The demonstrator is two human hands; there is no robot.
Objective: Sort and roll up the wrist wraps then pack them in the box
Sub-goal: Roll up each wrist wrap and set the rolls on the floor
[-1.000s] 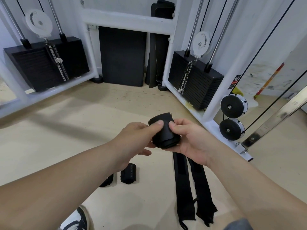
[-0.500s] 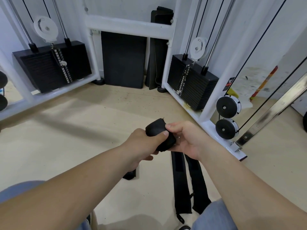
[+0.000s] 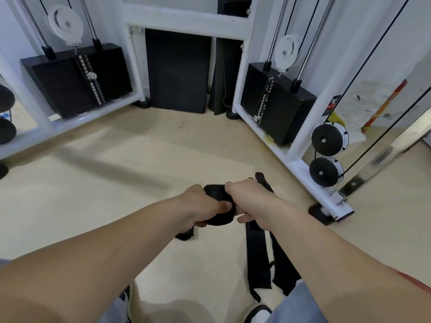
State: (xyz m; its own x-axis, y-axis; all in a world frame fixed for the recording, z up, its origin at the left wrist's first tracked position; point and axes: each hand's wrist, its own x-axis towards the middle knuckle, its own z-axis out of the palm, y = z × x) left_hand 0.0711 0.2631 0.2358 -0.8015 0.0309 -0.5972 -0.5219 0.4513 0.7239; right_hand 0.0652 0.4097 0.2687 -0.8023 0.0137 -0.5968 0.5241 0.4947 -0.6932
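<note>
Beige floor (image 3: 116,183) fills most of the frame. White cable machine frame (image 3: 186,19) runs across the top and down the right side, cut off at the upper edge. Black weight stack (image 3: 58,82) upper left, second weight stack (image 3: 279,106) upper right. Black pad (image 3: 177,68) leans upright at top centre, with a dark folded mat (image 3: 224,73) just beside it whose top is cropped. Two black pulley wheels (image 3: 327,141) at mid right.

Both forearms come in from the bottom corners and meet at centre. Two flat wrist wraps (image 3: 257,257) lie side by side on the floor at lower centre-right; their upper ends are hidden under the right arm and their lower ends are partly covered by a jeans leg (image 3: 296,306).

Left hand (image 3: 200,206) and right hand (image 3: 251,201) both grip the rolled wrist wrap (image 3: 215,194) at centre frame, above the floor, fingers curled round it from either side. Most of the roll is hidden by the fingers. A black strap end (image 3: 262,180) pokes out beyond the right hand; cannot tell whether it belongs to the roll or to a flat wrap.

A small black roll (image 3: 185,234) sits on the floor below the left hand, mostly hidden by it. A shoe (image 3: 258,314) is cut off at the bottom edge.
</note>
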